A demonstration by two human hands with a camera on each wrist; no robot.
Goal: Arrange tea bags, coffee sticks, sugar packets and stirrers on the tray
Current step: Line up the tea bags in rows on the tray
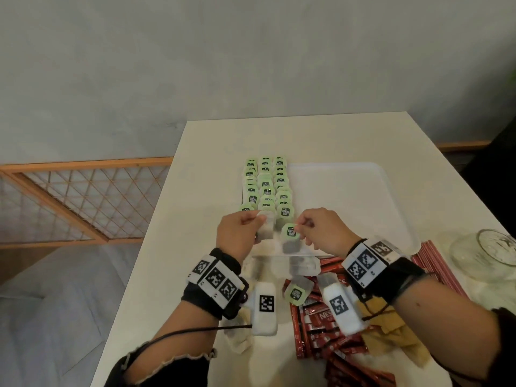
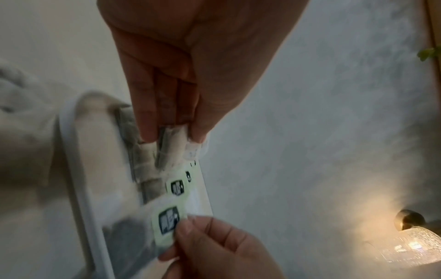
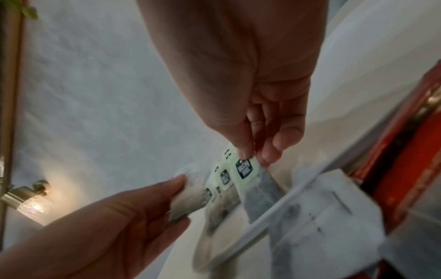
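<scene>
Behind hands [image 3: 274, 113], wall lamp [image 3: 31, 203] aglow

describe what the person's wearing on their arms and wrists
Both hands, left hand and right hand, are bare. Each wrist carries a black band with white square-code tags, plus a white box bearing one code tag. Thin black cords trail from both wrists. Dark sleeves with pale frilled cuffs.

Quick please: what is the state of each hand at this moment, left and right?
Left hand: closed, pinching a tea bag above the tray.
Right hand: closed, pinching the green tag of another tea bag.
</scene>
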